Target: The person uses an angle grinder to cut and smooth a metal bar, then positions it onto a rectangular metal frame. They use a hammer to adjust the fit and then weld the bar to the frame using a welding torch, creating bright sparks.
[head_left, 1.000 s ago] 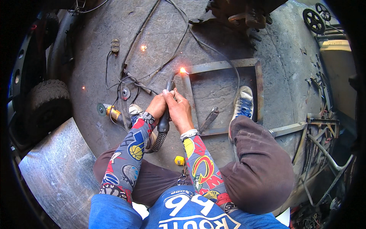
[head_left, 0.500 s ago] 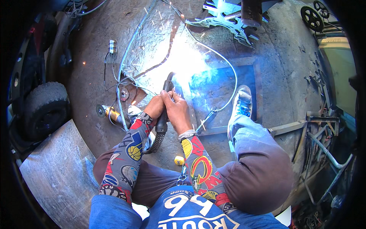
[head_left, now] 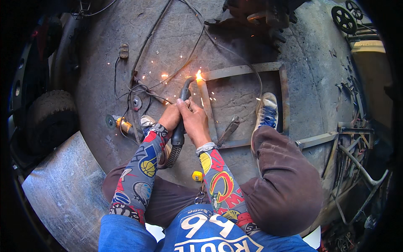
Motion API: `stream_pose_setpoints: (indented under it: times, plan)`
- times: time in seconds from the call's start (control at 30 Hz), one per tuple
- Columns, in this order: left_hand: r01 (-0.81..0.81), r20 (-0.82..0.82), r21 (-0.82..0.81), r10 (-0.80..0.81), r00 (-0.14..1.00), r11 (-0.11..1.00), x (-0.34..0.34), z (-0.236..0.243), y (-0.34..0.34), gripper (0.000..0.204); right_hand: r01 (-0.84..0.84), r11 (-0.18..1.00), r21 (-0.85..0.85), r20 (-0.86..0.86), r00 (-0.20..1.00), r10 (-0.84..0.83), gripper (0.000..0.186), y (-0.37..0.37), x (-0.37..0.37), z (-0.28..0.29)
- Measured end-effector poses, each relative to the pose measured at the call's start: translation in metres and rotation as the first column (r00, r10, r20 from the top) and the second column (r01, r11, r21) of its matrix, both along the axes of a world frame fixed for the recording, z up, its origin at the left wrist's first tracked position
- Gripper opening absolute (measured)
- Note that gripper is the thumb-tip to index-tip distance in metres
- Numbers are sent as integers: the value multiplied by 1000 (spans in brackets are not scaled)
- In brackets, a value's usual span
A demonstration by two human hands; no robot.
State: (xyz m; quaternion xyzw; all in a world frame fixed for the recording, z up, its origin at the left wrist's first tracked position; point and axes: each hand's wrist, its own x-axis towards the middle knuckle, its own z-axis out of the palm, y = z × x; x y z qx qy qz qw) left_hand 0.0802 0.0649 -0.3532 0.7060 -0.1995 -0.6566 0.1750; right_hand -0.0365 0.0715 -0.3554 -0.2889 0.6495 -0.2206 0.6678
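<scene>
Your left hand point(head_left: 170, 118) and right hand point(head_left: 196, 124) are clasping a welding torch point(head_left: 178, 134), sparks point(head_left: 164, 76) are flying around a steel frame point(head_left: 228, 72), one corner glowing.

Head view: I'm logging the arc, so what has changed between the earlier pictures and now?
The white-blue glare of half a second ago has shrunk to a small bright glow at one corner of the metal frame, with sparks scattered about. Nothing was grasped or released: left hand and right hand stay on the welding torch, metal frame in place.
</scene>
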Motion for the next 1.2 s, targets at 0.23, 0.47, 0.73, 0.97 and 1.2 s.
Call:
stream_pose_setpoints:
  times: [0.23,0.47,0.73,0.97,1.2]
  plan:
    - [-66,-67,-3,66,996,998,-1,-3,0,38,-33,999,2,-26,999,33,82,-2,-3,2]
    - [-16,-57,28,17,998,999,1,0,-1,37,-30,999,39,46,999,29,80,-2,-3,0]
    - [7,-33,26,-6,999,1000,0,0,-1,40,-26,999,-18,-4,1000,26,78,-2,-3,1]
    - [-7,-52,47,9,999,999,-3,7,-4,41,-24,1000,17,42,999,24,83,-2,-2,-3]
    - [34,-33,21,-33,999,999,1,1,-2,40,-25,999,28,36,999,24,83,-1,-2,-5]
